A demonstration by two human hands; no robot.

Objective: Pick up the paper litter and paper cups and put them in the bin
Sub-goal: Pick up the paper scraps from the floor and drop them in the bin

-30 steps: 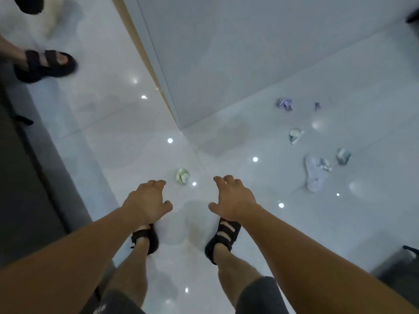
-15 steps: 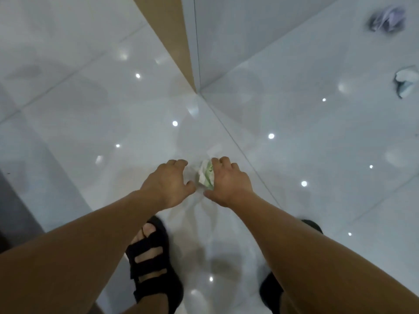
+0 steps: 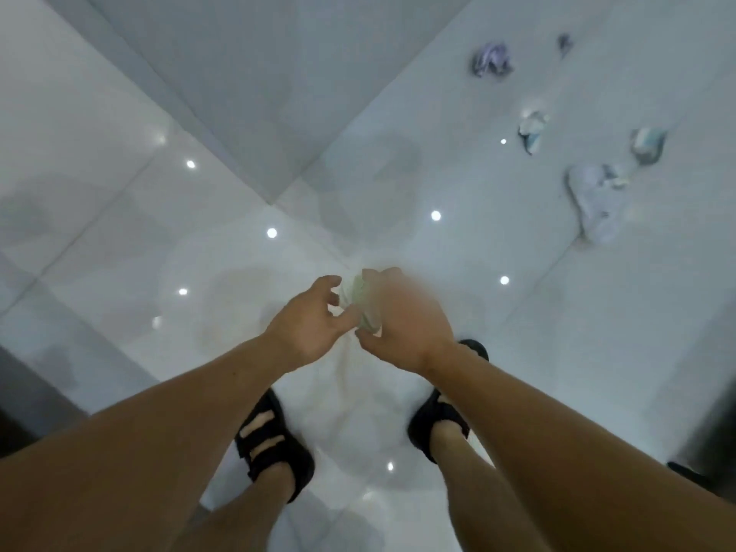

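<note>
My right hand [image 3: 402,320] grips a crumpled green-and-white paper [image 3: 360,302], held above the glossy white floor. My left hand [image 3: 310,320] is right beside it with fingers loosely spread, its thumb near the paper; contact is unclear. More litter lies on the floor at the upper right: a purple-white crumpled paper [image 3: 490,63], a small dark scrap [image 3: 564,43], a white-blue wad [image 3: 533,131], a crushed paper cup [image 3: 647,145] and a larger white crumpled piece [image 3: 595,203]. No bin is clearly visible.
A grey wall corner [image 3: 275,113] juts toward me at the top centre. My sandalled feet [image 3: 273,440] stand just below my hands. A dark object edge [image 3: 705,432] sits at the right border, and a dark strip runs along the lower left.
The green-white paper was on the floor; my right hand closed on it and lifted it. The view has pulled back, bringing the litter at the upper right into sight again.
</note>
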